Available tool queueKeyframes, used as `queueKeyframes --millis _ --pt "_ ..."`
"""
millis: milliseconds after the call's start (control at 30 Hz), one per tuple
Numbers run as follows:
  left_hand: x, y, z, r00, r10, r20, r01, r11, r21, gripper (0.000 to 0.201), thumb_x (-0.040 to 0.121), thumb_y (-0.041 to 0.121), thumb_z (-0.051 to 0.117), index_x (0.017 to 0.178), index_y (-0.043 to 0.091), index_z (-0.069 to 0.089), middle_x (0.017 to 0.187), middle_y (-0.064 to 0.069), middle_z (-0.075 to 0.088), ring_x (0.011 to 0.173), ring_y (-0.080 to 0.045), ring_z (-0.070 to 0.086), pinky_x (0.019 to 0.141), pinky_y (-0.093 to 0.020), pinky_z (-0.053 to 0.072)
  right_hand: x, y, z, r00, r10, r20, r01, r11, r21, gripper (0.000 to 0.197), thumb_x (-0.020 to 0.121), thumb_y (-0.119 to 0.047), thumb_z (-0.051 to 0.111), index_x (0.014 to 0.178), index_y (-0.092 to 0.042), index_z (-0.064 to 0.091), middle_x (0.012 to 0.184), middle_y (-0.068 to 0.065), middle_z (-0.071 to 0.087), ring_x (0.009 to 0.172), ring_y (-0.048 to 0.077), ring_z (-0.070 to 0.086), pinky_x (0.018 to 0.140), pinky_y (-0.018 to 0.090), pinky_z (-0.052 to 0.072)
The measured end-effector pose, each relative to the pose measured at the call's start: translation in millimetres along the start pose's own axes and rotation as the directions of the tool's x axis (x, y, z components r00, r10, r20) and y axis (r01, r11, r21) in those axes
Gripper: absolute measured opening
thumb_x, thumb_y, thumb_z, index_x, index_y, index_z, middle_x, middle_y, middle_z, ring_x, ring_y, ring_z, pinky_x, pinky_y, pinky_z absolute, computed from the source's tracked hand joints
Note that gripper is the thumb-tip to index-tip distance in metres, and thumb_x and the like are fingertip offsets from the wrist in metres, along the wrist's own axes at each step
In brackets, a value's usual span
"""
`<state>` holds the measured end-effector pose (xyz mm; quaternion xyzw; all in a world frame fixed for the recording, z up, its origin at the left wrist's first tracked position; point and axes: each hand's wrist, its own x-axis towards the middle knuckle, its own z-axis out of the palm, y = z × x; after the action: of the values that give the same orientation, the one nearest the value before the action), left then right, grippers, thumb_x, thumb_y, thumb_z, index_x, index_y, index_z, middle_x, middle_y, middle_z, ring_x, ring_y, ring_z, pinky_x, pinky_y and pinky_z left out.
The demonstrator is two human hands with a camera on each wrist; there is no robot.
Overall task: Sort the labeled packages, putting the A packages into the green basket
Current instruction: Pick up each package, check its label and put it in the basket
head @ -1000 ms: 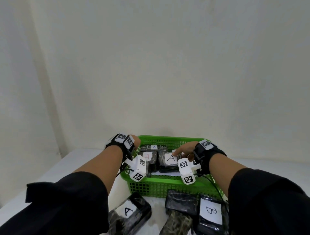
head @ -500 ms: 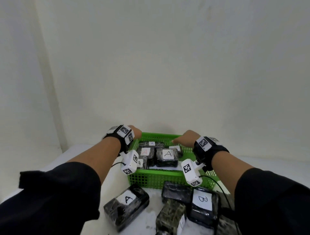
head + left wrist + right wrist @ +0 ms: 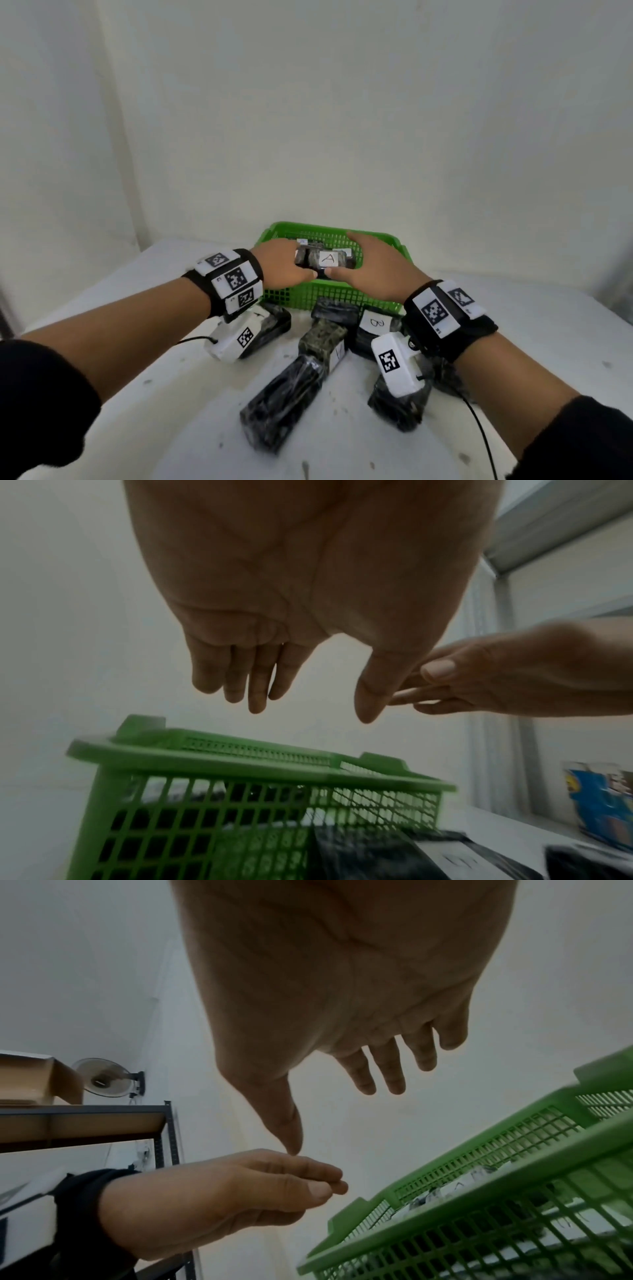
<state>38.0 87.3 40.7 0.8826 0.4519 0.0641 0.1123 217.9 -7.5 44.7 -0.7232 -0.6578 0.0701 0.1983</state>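
Note:
The green basket point(image 3: 383, 240) stands at the back of the white table point(image 3: 164, 411), with several black packages inside. One with a white A label point(image 3: 327, 260) shows between my hands. My left hand point(image 3: 284, 267) and right hand point(image 3: 371, 267) hover over the basket's front rim, thumbs nearly touching. In the left wrist view my left hand point(image 3: 291, 685) hangs relaxed and holds nothing above the basket point(image 3: 260, 761). The right wrist view likewise shows my right hand point(image 3: 346, 1085) holding nothing, beside the basket point(image 3: 479, 1153). A B package point(image 3: 375, 323) lies in front of the basket.
More wrapped packages lie on the table before the basket: a camouflage one point(image 3: 323, 337), a long black one point(image 3: 284, 394), one under each wrist camera. Walls stand close behind the basket. A shelf point(image 3: 85, 1123) with a cardboard box stands to the left.
Both hands have drawn back from the basket's sides and come together over its front rim. The head view has tilted down, showing more of the packages on the table.

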Motion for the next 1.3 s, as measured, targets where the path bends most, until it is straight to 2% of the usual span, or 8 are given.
queueKeyframes --millis 167,333,633,800,900,1067,1200,1300 --pt "-49 4 21 1.000 0.012 0.029 -0.013 0.999 0.036 0.083 0.089 0.061 0.055 0.152 0.012 0.033 0.155 -0.010 0.040 0.139 -0.026 0.043 0.112 -0.037 0.039 -37 -3 13 0.999 -0.048 0.010 0.047 0.999 0.007 0.097 0.088 -0.062 0.070 0.164 -0.021 0.025 0.169 0.004 0.032 0.155 0.024 0.029 0.126 0.046 0.028" --pt "-87 4 35 0.998 0.070 0.002 -0.070 0.995 -0.069 0.055 0.089 0.057 0.058 0.132 0.023 0.054 0.125 0.000 0.064 0.108 -0.019 0.061 0.092 -0.032 0.050 -63 -9 29 0.993 -0.104 0.057 0.105 0.994 -0.014 0.096 0.089 -0.058 0.071 0.164 -0.022 0.023 0.170 0.002 0.029 0.156 0.023 0.026 0.125 0.042 0.025" --pt "-131 -6 67 0.979 -0.021 0.202 0.006 0.997 0.072 0.091 0.076 0.076 0.058 0.144 0.016 0.046 0.136 -0.003 0.060 0.119 -0.021 0.059 0.098 -0.029 0.048 -90 -19 64 0.914 -0.266 0.307 0.316 0.940 -0.127 0.084 0.085 -0.045 0.077 0.158 -0.027 0.040 0.166 -0.004 0.032 0.152 0.020 0.022 0.126 0.040 0.021" --pt "-134 -4 71 0.964 -0.074 0.254 0.073 0.997 0.013 0.039 0.072 0.051 0.074 0.085 0.014 0.072 0.074 0.000 0.068 0.066 -0.017 0.058 0.061 -0.028 0.046 -86 -23 79 0.890 -0.339 0.304 0.401 0.900 -0.172 0.058 0.089 -0.036 0.075 0.144 -0.025 0.059 0.152 -0.004 0.048 0.140 0.022 0.034 0.123 0.039 0.026" --pt "-133 -11 62 0.977 -0.056 0.206 0.089 0.984 -0.156 0.021 0.071 0.037 0.074 0.084 0.019 0.076 0.073 0.004 0.072 0.070 -0.018 0.065 0.067 -0.032 0.055 -80 -22 78 0.899 -0.337 0.279 0.383 0.915 -0.129 0.043 0.090 -0.033 0.076 0.131 -0.024 0.067 0.149 -0.005 0.052 0.138 0.021 0.035 0.119 0.037 0.031" --pt "-125 -26 41 0.997 -0.075 -0.013 0.055 0.823 -0.565 0.023 0.077 0.017 0.080 0.098 0.025 0.078 0.086 0.004 0.078 0.077 -0.012 0.070 0.073 -0.022 0.053 -73 -7 65 0.968 -0.229 0.106 0.191 0.940 0.284 0.041 0.090 -0.031 0.079 0.129 -0.028 0.065 0.123 -0.009 0.069 0.113 0.010 0.063 0.099 0.030 0.049" --pt "-111 -20 33 0.995 -0.057 -0.087 -0.024 0.687 -0.726 0.026 0.082 0.017 0.078 0.108 0.021 0.076 0.098 0.002 0.077 0.090 -0.014 0.074 0.080 -0.023 0.055 -62 5 67 0.990 -0.138 -0.017 0.114 0.736 0.667 0.040 0.085 -0.019 0.086 0.122 -0.021 0.070 0.116 -0.004 0.077 0.107 0.013 0.074 0.099 0.036 0.059" --pt "-99 -13 35 0.997 -0.053 -0.050 -0.020 0.467 -0.884 0.032 0.083 0.009 0.076 0.115 0.011 0.071 0.108 -0.009 0.075 0.095 -0.024 0.075 0.085 -0.037 0.061 -56 12 63 0.994 -0.074 -0.086 0.113 0.648 0.753 0.035 0.080 -0.016 0.089 0.112 -0.013 0.076 0.109 0.001 0.080 0.102 0.016 0.077 0.093 0.030 0.061"
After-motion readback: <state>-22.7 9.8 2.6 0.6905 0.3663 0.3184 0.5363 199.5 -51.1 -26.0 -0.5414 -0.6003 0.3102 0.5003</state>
